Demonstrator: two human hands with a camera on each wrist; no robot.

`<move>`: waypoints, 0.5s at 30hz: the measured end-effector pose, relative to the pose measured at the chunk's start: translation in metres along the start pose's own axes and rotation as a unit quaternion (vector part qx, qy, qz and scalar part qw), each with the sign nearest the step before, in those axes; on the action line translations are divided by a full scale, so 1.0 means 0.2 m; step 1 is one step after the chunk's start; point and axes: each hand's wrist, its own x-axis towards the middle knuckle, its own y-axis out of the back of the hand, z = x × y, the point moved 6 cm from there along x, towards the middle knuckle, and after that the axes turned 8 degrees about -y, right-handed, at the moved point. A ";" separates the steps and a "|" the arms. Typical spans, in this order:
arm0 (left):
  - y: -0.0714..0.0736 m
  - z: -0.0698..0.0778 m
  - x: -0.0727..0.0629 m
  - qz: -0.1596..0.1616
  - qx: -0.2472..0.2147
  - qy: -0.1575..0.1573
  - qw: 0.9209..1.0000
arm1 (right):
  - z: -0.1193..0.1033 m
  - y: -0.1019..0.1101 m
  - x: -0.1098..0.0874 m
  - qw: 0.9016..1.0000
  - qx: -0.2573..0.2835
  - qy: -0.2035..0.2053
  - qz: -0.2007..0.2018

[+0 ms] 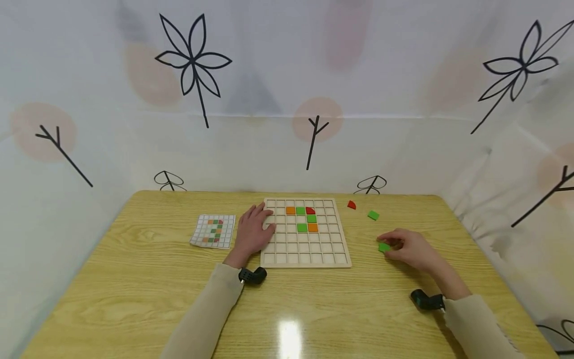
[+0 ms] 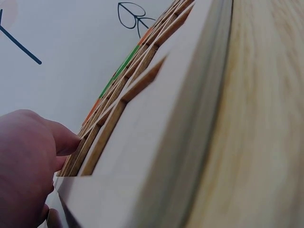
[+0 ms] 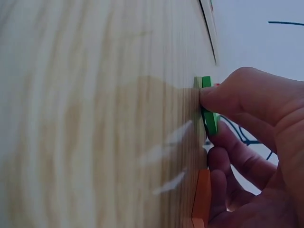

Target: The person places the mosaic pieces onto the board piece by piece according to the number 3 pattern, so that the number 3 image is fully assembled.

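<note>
A wooden grid board (image 1: 292, 248) lies mid-table, with orange, green and red tiles in several of its cells. My left hand (image 1: 253, 230) rests on the board's left edge, fingers spread. In the left wrist view the thumb (image 2: 64, 137) touches the raised grid. To the right of the board, my right hand (image 1: 414, 251) pinches a green square tile (image 1: 384, 247) between thumb and fingers. That tile (image 3: 209, 111) stands tilted close to the tabletop in the right wrist view. Beside the lower fingers there is an orange tile (image 3: 201, 197), which the hand hides in the head view.
A pattern card (image 1: 226, 232) showing a coloured grid lies left of the board. Beyond my right hand are a red quarter-round tile (image 1: 352, 205) and another green tile (image 1: 373, 215). A patterned cloth (image 1: 269, 149) hangs behind the wooden table (image 1: 134, 279).
</note>
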 end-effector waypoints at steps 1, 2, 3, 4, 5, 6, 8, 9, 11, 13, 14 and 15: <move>0.00 0.00 0.00 0.000 -0.001 -0.001 1.000 | 0.00 0.00 0.00 1.000 -0.002 -0.001 -0.001; 0.00 0.00 0.00 0.000 -0.002 -0.001 1.000 | 0.00 0.00 0.00 1.000 -0.003 -0.005 -0.002; 0.00 0.01 0.00 0.002 -0.001 -0.003 1.000 | 0.00 0.00 0.00 1.000 -0.001 -0.010 -0.004; 0.00 0.01 0.00 0.000 -0.003 -0.001 1.000 | 0.00 0.00 0.00 1.000 0.001 -0.014 -0.005; 0.00 0.01 0.00 0.001 -0.002 -0.003 1.000 | 0.00 0.00 0.00 1.000 0.004 -0.019 -0.006; 0.00 0.01 0.00 0.001 -0.002 -0.003 1.000 | 0.00 0.01 0.00 1.000 0.006 -0.021 -0.006; 0.00 0.01 0.00 0.001 0.000 -0.003 1.000 | 0.00 0.02 0.00 1.000 0.009 -0.023 -0.004; 0.00 0.01 0.00 0.000 -0.001 -0.002 1.000 | 0.00 0.02 -0.01 1.000 0.011 -0.021 -0.003; 0.00 0.01 0.00 -0.002 -0.001 0.000 1.000 | -0.01 0.03 -0.01 1.000 0.011 -0.015 -0.002; 0.00 0.00 0.00 -0.003 -0.001 0.003 1.000 | -0.01 0.03 -0.01 1.000 0.011 -0.010 -0.004; -0.01 0.00 0.00 -0.002 0.000 0.002 1.000 | -0.01 0.03 -0.01 1.000 0.010 -0.006 -0.007; -0.01 -0.01 0.00 -0.002 0.000 0.004 1.000 | -0.01 0.03 -0.01 1.000 0.011 -0.005 -0.009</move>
